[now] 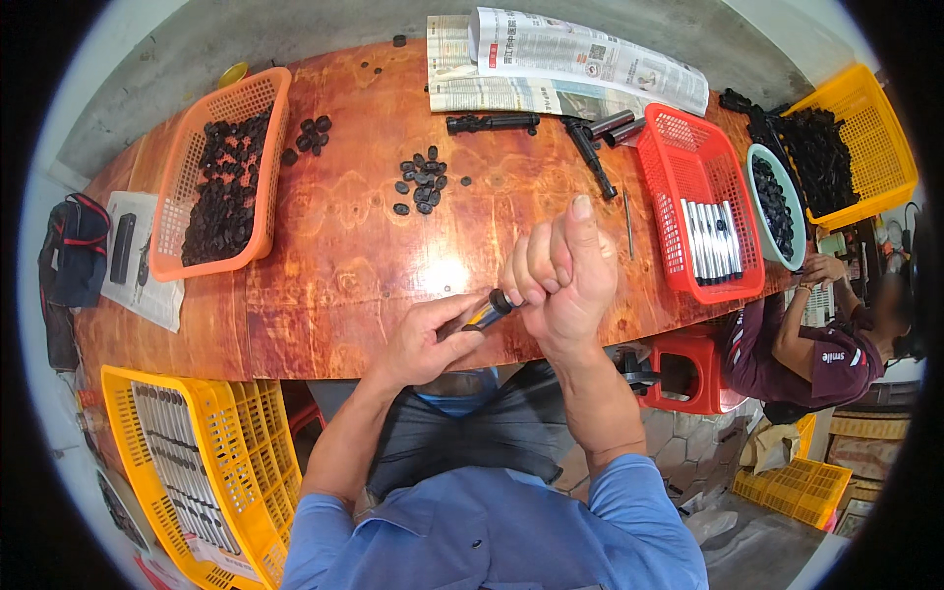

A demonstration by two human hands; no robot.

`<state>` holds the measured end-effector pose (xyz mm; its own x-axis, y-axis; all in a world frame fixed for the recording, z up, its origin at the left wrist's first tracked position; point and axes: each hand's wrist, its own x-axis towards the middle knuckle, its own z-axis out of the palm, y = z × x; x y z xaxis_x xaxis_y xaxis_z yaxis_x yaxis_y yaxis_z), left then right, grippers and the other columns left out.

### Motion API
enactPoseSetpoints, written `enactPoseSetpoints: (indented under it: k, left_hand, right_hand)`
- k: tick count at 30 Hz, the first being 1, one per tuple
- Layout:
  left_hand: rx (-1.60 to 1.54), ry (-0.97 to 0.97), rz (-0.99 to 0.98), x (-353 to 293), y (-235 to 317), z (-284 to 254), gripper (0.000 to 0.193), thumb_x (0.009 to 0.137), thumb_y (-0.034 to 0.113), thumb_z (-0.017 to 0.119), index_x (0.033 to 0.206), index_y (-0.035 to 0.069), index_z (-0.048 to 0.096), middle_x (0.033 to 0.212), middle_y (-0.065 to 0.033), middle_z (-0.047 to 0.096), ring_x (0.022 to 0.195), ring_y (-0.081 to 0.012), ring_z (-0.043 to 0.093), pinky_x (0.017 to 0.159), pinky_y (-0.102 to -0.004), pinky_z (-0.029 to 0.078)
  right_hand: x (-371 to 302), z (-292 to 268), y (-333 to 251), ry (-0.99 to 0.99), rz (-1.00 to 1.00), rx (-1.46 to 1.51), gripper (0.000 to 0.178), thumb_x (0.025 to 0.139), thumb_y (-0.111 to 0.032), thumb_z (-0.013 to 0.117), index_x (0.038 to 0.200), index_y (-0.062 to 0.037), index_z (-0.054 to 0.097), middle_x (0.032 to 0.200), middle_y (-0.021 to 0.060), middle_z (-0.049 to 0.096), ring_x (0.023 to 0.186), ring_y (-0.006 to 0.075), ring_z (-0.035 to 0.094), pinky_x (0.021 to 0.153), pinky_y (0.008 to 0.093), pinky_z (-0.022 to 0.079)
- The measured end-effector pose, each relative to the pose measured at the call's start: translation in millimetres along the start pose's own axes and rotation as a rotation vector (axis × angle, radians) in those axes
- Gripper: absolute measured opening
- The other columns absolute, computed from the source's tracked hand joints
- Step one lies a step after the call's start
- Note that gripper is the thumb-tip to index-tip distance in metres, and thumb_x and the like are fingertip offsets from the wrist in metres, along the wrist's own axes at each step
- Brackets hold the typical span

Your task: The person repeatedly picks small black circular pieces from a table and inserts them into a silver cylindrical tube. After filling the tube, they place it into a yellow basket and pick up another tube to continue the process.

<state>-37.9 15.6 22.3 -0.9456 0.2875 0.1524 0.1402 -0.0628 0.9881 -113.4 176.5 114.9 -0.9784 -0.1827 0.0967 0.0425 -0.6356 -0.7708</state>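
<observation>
My left hand [433,339] is wrapped round a short metal tube [482,320] with a black end, held slanted above the table's near edge. At that black end my right hand [568,270] is closed with its thumb up, its fingertips against the tube; whatever lies inside the curled fingers is hidden. Beyond my hands, a loose pile of small black oval caps [423,182] lies on the table. Silver tubes with black ends [710,241] fill the near part of a red basket [744,197] at the right.
An orange basket [279,118] of black parts stands left. Near the back lie newspapers [590,59], black rod-like parts [590,157] and a thin metal rod [629,224]. A pale bowl [795,264] and a yellow crate [900,187] hold black parts. A co-worker [816,344] sits right; another yellow crate [236,462] stands lower left.
</observation>
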Motion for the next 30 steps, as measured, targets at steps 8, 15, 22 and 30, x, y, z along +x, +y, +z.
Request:
enactPoseSetpoints:
  k: [8,15,22,30]
  left_hand:
    - [0.303,0.16,0.027,-4,10,19,0.047,0.083,0.006,0.075,0.128,-0.003,0.064,0.095,-0.0128,0.067,0.08,-0.0193,0.063,0.074,-0.0313,0.052]
    - [0.347,0.183,-0.014,-3,13,25,0.046,0.084,0.008,0.074,0.128,-0.001,0.063,0.084,-0.0096,0.06,0.071,-0.0187,0.056,0.067,-0.0318,0.048]
    - [-0.124,0.154,-0.209,-2,8,32,0.037,0.097,0.017,0.066,0.128,-0.003,0.059,0.08,-0.0047,0.056,0.066,-0.0106,0.052,0.061,-0.0269,0.046]
    - [-0.657,0.228,-0.296,-10,-1,21,0.037,0.103,0.03,0.059,0.123,-0.001,0.056,0.081,-0.0036,0.059,0.06,-0.0098,0.055,0.052,-0.0246,0.045]
  right_hand:
    - [-7,-1,-5,0.111,0.018,-0.008,0.058,0.11,-0.039,0.039,0.057,-0.0183,0.029,0.047,-0.0024,0.028,0.036,0.0112,0.03,0.036,0.0293,0.034]
    - [1,-12,-3,0.103,0.096,0.072,0.057,0.11,-0.039,0.041,0.058,-0.0173,0.031,0.049,-0.0015,0.03,0.038,0.0123,0.031,0.037,0.0299,0.035]
    - [59,-40,-27,0.178,0.145,-0.111,0.053,0.106,-0.041,0.048,0.062,-0.016,0.034,0.051,-0.0015,0.031,0.04,0.0133,0.031,0.04,0.0295,0.029]
    - [165,-165,-26,0.337,-0.088,-1.916,0.04,0.096,-0.029,0.059,0.105,0.0093,0.053,0.089,0.033,0.068,0.089,0.0511,0.066,0.082,0.0566,0.051]
